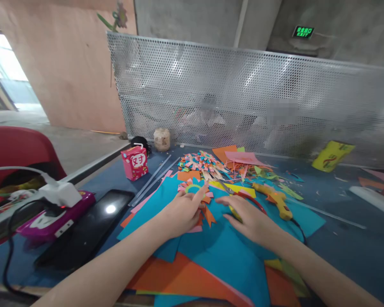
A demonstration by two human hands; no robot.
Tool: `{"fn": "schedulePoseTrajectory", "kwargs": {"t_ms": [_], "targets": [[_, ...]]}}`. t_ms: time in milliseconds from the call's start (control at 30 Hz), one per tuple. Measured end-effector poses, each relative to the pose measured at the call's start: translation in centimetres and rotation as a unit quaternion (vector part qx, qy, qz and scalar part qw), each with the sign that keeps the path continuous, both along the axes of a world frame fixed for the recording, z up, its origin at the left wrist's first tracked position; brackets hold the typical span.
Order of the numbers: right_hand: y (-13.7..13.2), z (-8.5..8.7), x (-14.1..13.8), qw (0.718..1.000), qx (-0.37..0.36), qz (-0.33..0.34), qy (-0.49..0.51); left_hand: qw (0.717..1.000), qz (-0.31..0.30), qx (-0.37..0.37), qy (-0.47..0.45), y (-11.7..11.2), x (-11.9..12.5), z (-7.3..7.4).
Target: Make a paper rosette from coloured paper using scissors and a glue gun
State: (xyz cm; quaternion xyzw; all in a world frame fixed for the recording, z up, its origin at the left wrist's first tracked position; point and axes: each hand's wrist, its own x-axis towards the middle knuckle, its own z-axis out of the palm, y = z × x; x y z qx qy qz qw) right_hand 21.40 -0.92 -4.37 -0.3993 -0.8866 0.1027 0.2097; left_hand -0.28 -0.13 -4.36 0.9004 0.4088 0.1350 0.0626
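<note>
My left hand (181,212) rests on a stack of teal paper sheets (224,251). Its index finger is stretched out and presses on a small pink, orange and green paper flower (194,190); the other fingers are curled and hold nothing. My right hand (248,217) lies flat beside it, fingers extended to the left over a pair of scissors (254,199) with red and yellow handles. A yellow hot glue gun (274,198) lies just right of that hand, its black cord trailing toward me.
A pile of coloured paper strips (205,163) lies behind the flower. A pink carton (135,162), clear glue sticks (153,177), a black tablet (91,226) and a magenta device with a white plug (53,213) sit left. A perforated metal screen (243,98) closes the back.
</note>
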Motion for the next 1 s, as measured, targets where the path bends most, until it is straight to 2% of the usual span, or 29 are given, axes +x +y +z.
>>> {"fn": "schedulePoseTrajectory", "kwargs": {"t_ms": [133, 300, 467, 633, 700, 867, 1000], "targets": [[1.4, -0.6, -1.4, 0.999, -0.017, -0.034, -0.035, 1.000, 0.012, 0.009, 0.015, 0.0, 0.1, 0.1], [1.2, -1.1, -1.7, 0.995, 0.038, -0.021, -0.093, 1.000, 0.013, 0.013, 0.016, -0.2, 0.1, 0.2], [1.2, -1.6, -1.9, 0.998, 0.007, -0.053, -0.024, 1.000, 0.002, 0.018, 0.000, 0.0, 0.0, -0.4], [2.0, -2.2, -2.5, 0.996, 0.057, -0.063, -0.040, 0.999, -0.005, 0.024, -0.023, 0.1, -0.1, -0.7], [1.9, -2.1, -2.3, 0.996, 0.054, -0.057, -0.039, 0.999, -0.006, 0.021, -0.024, 0.1, -0.2, -0.7], [-0.3, -0.6, -0.7, 1.000, -0.004, -0.030, -0.004, 1.000, -0.006, 0.015, -0.015, -0.2, -0.2, -0.5], [-2.6, 2.5, 1.3, 0.992, -0.009, -0.119, 0.036, 1.000, -0.010, 0.015, -0.006, -0.1, -0.2, -0.5]]}}
